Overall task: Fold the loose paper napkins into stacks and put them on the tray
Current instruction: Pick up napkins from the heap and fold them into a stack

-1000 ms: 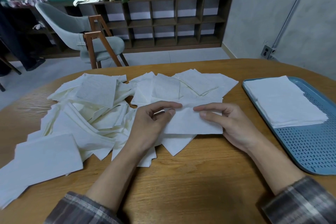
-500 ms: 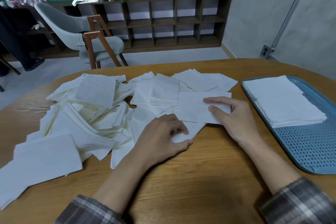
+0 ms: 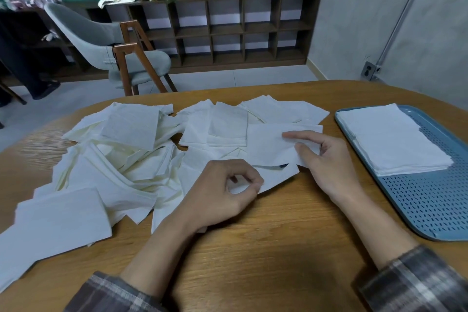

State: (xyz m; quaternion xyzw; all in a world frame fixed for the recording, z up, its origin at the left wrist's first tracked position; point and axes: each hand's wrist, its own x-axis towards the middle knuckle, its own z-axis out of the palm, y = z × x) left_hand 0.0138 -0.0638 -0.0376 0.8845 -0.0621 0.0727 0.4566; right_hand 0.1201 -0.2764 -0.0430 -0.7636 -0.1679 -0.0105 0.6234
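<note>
Napkins (image 3: 126, 159) lie loose in one overlapping heap, too many to count, thin and white, across the left and middle of the wooden bench (image 3: 266, 248). One stack (image 3: 390, 139) sits on the single blue perforated tray (image 3: 430, 205) at right. The right hand (image 3: 326, 159) pinches one folded napkin (image 3: 268, 144) above the heap. The left hand (image 3: 222, 192) curls over a loose sheet; I cannot tell whether it grips. Behind stand one chair (image 3: 101, 40) and a cubby shelf (image 3: 228, 30).
</note>
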